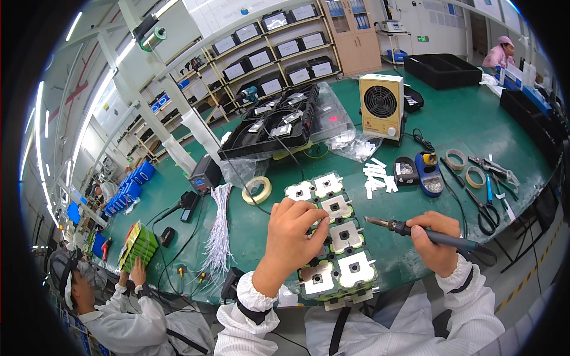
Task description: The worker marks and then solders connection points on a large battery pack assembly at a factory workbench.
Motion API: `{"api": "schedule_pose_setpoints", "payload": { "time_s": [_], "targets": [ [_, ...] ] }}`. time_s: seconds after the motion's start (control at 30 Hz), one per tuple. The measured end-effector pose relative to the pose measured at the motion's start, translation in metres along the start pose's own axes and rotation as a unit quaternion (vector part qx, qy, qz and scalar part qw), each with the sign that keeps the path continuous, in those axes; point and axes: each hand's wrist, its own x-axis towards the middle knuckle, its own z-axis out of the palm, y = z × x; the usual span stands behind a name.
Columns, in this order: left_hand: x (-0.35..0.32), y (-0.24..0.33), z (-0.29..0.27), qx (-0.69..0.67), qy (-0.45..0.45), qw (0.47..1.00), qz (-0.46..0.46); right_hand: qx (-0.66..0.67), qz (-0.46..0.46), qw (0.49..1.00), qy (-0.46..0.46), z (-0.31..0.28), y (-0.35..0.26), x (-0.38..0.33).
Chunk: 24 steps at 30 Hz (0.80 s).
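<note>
A block of battery cells with green edges, a battery pack (pixel 343 236), lies in front of me. Its top carries several white and grey cross-shaped pieces with dark centres. Over its left side is my left hand (pixel 295 232), thumb and fingertips pinched together; whatever they hold, if anything, is too small to make out. My right hand (pixel 436 237) grips a soldering iron (pixel 439 236) by its dark handle. The iron's metal tip points left, just to the right of the pack and seemingly apart from it.
A yellow ionizing fan (pixel 381 108) stands behind the pack. White strips (pixel 380 177), a blue soldering iron holder (pixel 430 175), tape rolls and scissors (pixel 489 218) lie to the right. A tape roll (pixel 256 190) and white wires (pixel 218 231) lie left. A co-worker handles a green pack (pixel 138 246).
</note>
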Motion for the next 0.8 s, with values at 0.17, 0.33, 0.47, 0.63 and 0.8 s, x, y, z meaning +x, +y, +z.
{"api": "schedule_pose_setpoints", "payload": {
  "time_s": [0.17,0.33,0.47,0.63,0.8],
  "targets": [
    [0.001,-0.003,0.004,-0.001,0.012,1.0,0.009,-0.001,0.027,0.999,0.018,-0.001,0.006,0.002],
    [-0.002,-0.008,0.002,0.002,0.023,1.0,0.011,-0.043,0.027,0.997,0.063,-0.01,0.024,0.005],
    [-0.002,-0.009,0.0,-0.013,0.021,1.0,-0.007,-0.127,0.022,0.987,0.096,-0.017,0.068,0.011],
    [0.0,-0.008,0.004,-0.057,0.035,0.997,-0.026,-0.197,-0.033,0.976,0.091,-0.011,0.133,0.014],
    [0.001,-0.013,0.008,-0.079,0.054,0.993,-0.064,-0.165,0.042,0.978,0.116,-0.01,0.128,0.023]
  ]
}}
